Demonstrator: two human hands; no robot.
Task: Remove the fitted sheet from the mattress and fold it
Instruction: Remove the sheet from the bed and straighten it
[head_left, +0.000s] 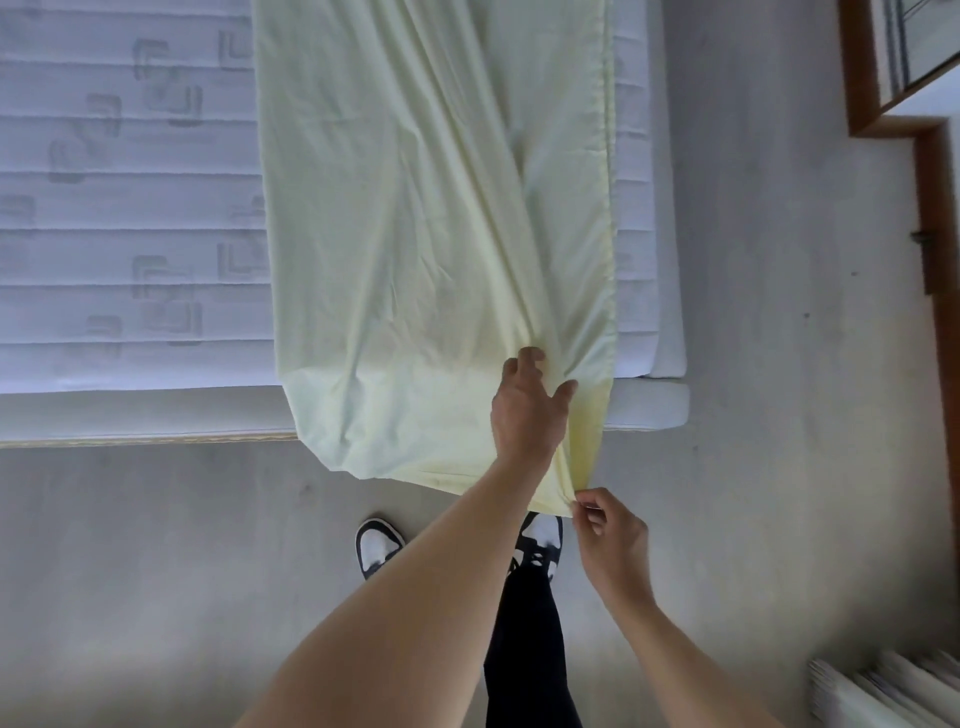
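Grey concrete floor (156, 545), bare quilted mattress (130, 208) on a low bed, wooden frame (935, 260) off to the right. Sheet (415, 208), pale yellow, already off the mattress and folded lengthwise into a long strip lying on top, near end draped over the bed edge toward the floor. Left hand (524, 410) reaches over the bed edge, fingers curled into a bunch of cloth where several creases meet. Right hand (613, 530) sits below and right of the left grip, thumb and fingers pinching the strip's hanging lower corner. Shoes (379, 545) on the floor under the arms. Judgement: removal done, folding partway. Cloth looks thin, light, limp, no stiffness, so it sags and wrinkles wherever unsupported; not fragile, slightly slippery. Best hold is at corners and hemmed edge, pinching all layers together, keeping tension between both grips so layers stay aligned
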